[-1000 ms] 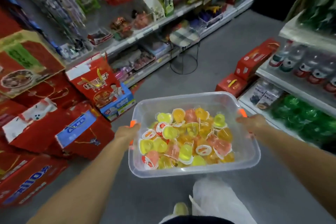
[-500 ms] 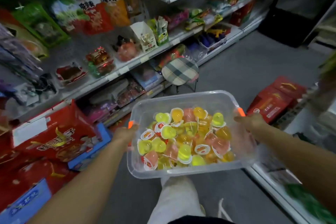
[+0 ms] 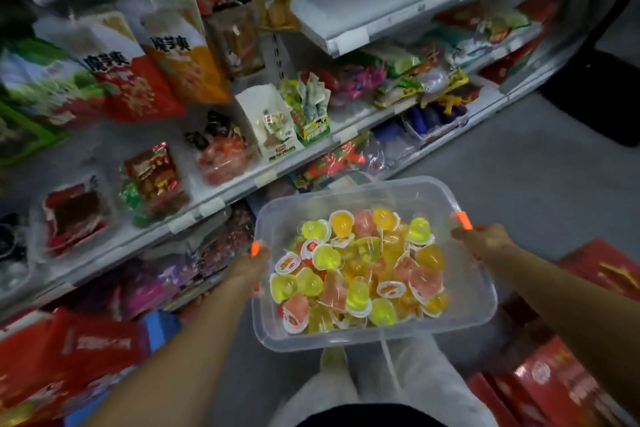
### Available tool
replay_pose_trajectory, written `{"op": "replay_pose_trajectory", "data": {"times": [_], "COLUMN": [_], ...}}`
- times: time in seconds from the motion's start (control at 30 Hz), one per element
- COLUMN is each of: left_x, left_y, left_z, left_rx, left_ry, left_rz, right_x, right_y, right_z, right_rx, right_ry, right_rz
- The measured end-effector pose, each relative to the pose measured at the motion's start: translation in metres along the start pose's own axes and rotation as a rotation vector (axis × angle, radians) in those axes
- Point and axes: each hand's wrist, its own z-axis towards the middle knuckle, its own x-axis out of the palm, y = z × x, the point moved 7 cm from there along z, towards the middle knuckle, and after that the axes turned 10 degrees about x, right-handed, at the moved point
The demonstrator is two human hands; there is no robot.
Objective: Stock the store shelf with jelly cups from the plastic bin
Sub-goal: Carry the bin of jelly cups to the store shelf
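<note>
A person carries a clear plastic bin (image 3: 479,305) heaped with yellow, orange and pink jelly cups (image 3: 360,274) out in front of the body in a shop aisle. The left hand (image 3: 250,265) clasps the bin's left edge and the right hand (image 3: 485,240) its right edge, the fingers of each curled around the rim beside an orange handle clip (image 3: 463,220). The bin hangs over the grey floor (image 3: 519,156), just beside the white store shelf (image 3: 221,199), whose tiers carry packets of snacks (image 3: 156,180); red cartons (image 3: 554,381) lie on the floor to the person's right.
</note>
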Motion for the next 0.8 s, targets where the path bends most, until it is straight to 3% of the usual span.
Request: {"op": "replay_pose_trajectory", "data": {"times": [0.43, 0.6, 0.8], "left_x": [0.090, 0.114, 0.132], "left_y": [-0.091, -0.098, -0.082], "left_z": [0.138, 0.170, 0.206], "left_rx": [-0.169, -0.220, -0.249], "left_ry": [-0.196, -0.308, -0.347], "left_rz": [-0.081, -0.093, -0.135], "right_x": [0.055, 0.087, 0.117], "right_y": [0.210, 0.245, 0.240], "right_z": [0.242, 0.301, 0.344], "right_rx": [-0.111, -0.120, -0.076], "right_ry": [0.191, 0.216, 0.235], "right_rz": [-0.294, -0.344, -0.385]}}
